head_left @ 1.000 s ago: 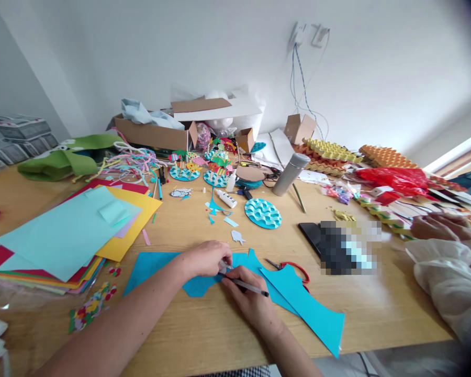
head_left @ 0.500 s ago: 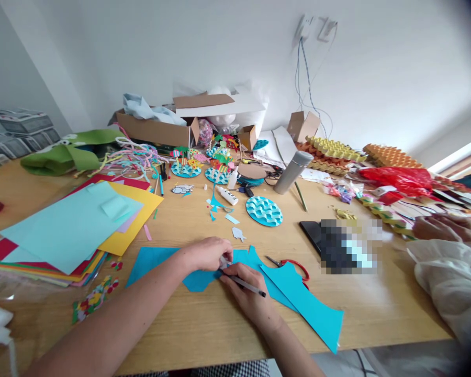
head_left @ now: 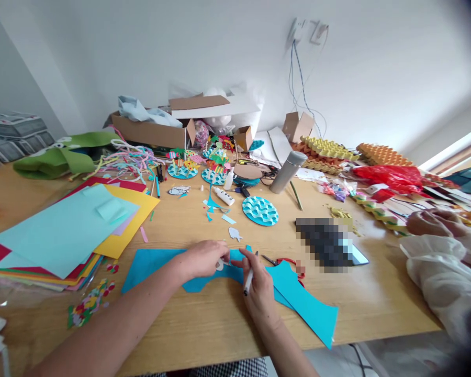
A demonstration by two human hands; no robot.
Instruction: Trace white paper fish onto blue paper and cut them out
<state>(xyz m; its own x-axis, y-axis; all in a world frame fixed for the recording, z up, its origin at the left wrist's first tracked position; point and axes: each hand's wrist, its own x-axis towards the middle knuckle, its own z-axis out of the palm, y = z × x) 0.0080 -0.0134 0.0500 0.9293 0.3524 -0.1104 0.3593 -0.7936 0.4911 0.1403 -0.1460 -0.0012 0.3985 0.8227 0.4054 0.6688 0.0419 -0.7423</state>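
Note:
My left hand (head_left: 209,257) is closed, its fingertips pinching a small white paper cut-out (head_left: 220,265) against a blue sheet of paper (head_left: 153,262). The cut-out's full shape is hidden under the fingers. Just to the right, my right hand (head_left: 260,283) grips a pen (head_left: 248,280), its index finger stretched toward the left fingertips. A cut blue piece (head_left: 306,301) lies beside the right wrist, partly over red-handled scissors (head_left: 275,260). Beyond both hands lies a pale fish-shaped cut-out (head_left: 234,233).
Coloured paper sheets (head_left: 63,225) are stacked at left. A wavy blue disc (head_left: 260,211), a glue bottle (head_left: 224,196) and a grey flask (head_left: 288,172) stand or lie farther back. At right, another person's hands (head_left: 432,222) and white sleeve (head_left: 432,267) rest near a blurred dark object (head_left: 325,241).
My right hand has shifted right, away from the left fingertips, and the pen has swung to a steeper angle. The left hand stays over the white cut-out. The view has moved slightly.

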